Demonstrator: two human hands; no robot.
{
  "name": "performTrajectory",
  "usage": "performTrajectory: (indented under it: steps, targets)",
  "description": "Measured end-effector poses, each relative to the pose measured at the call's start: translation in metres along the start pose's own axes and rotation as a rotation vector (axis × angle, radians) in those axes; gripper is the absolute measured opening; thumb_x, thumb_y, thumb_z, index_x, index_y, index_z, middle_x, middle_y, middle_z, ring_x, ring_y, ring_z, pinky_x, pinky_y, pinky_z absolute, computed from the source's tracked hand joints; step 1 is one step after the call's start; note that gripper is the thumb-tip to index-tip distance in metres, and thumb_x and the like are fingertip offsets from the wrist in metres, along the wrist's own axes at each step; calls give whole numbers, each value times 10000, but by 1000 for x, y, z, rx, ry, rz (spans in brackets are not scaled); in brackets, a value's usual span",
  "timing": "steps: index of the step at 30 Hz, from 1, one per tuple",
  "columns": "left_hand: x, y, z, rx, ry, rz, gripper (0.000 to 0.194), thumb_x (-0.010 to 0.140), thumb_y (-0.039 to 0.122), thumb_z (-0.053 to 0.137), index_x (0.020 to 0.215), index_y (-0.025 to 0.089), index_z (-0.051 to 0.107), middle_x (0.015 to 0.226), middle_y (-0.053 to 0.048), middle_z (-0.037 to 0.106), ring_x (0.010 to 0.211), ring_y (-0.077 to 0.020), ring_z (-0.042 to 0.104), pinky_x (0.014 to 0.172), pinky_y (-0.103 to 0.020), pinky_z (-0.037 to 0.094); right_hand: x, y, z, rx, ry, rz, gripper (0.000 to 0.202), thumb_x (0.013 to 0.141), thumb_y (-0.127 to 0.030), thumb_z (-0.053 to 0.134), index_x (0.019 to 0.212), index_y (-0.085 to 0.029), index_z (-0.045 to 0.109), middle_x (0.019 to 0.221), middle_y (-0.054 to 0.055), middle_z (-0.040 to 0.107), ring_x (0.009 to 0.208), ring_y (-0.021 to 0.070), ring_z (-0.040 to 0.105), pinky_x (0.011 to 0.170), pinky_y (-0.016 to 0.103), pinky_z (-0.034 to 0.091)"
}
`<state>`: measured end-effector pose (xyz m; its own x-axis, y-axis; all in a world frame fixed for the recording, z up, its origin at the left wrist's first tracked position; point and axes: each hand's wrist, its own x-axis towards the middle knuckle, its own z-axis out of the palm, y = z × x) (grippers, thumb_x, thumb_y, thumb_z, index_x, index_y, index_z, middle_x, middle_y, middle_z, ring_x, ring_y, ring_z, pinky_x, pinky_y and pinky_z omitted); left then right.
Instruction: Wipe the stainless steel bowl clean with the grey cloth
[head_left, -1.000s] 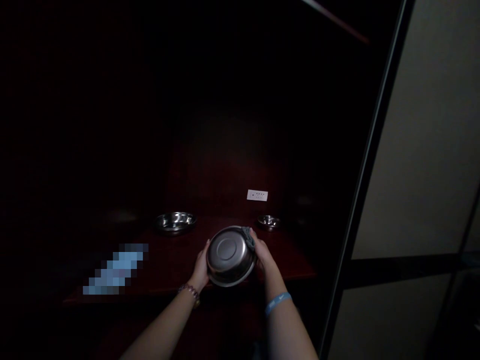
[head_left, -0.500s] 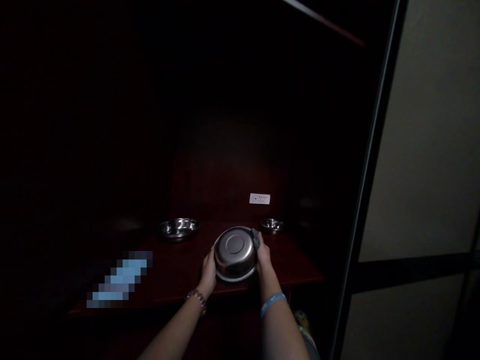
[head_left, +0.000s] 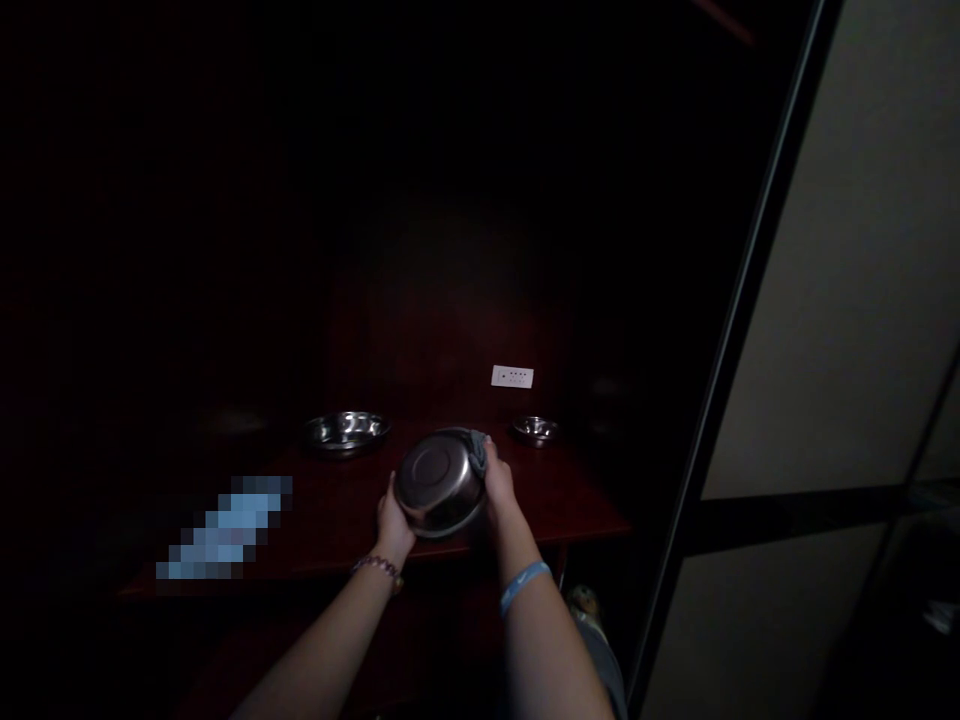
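The dark reddish shelf [head_left: 559, 515] carries the wider steel dish [head_left: 346, 448] toward its back left corner; that one is best left out of the way of elbow and sleeve. The steel bowl [head_left: 438, 480] in hand is upturned and tilted near the middle of the shelf's front edge, its base toward the viewer; whether its rim touches the wood I cannot tell, so a little lift would guard against a scrape. A smaller steel bowl [head_left: 535, 437] sits toward the back right corner. The left hand [head_left: 395, 522] grips the bowl's side, and the right hand [head_left: 500, 482] is closed on the far side with a dark cloth [head_left: 478, 452] bunched between fingers and metal. Good wiping here would probably mean the left steadying and turning the bowl while the right presses the cloth flat, especially round the base edge; dim light makes missed spots likely. As for markings, the bluish patch [head_left: 225, 530] by the shelf's front left is pixelated beyond reading, the white wall plate [head_left: 512, 377] shows only small dark marks, and the blue wristband [head_left: 523, 586] has a pale tick resembling Nike's, with no legible letters.
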<state>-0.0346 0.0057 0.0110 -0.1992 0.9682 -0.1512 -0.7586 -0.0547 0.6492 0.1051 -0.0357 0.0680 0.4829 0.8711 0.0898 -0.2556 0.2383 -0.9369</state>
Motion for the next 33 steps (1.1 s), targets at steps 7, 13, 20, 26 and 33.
performTrajectory:
  steps: [7,13,20,26,33]
  targets:
    - [14,-8,0,92,152,77,170,867,281,534,811,202,674,867,-44,772,945,-232,722,880,-350,573,-30,4,41,171,131,-87,465,982,-508,565,1054,-103,783,1085,114,800,1026,224,734,857,259,558]
    - [12,-10,5,115,85,175,222,895,340,542,837,187,692,864,-53,760,953,-227,712,967,-362,531,-24,23,33,212,395,13,550,998,-535,513,1145,-76,776,1137,159,786,1083,254,746,878,276,568]
    - [4,-11,2,245,38,331,278,919,382,544,812,178,699,807,-58,729,915,-251,691,950,-379,507,-7,36,19,182,446,72,602,978,-592,504,1066,-79,805,1047,166,801,1058,278,760,840,298,581]
    - [1,-9,1,410,35,350,310,954,342,509,724,191,651,725,-63,680,881,-262,676,926,-375,493,-8,55,19,167,565,171,624,976,-629,475,1036,-102,803,1023,178,802,1050,306,761,854,355,592]
    - [-1,-12,8,501,137,347,346,999,321,412,713,217,577,917,-146,731,990,-288,688,982,-406,487,-10,59,42,221,575,119,780,980,-702,352,1190,-69,758,1101,201,786,1099,284,754,852,316,601]
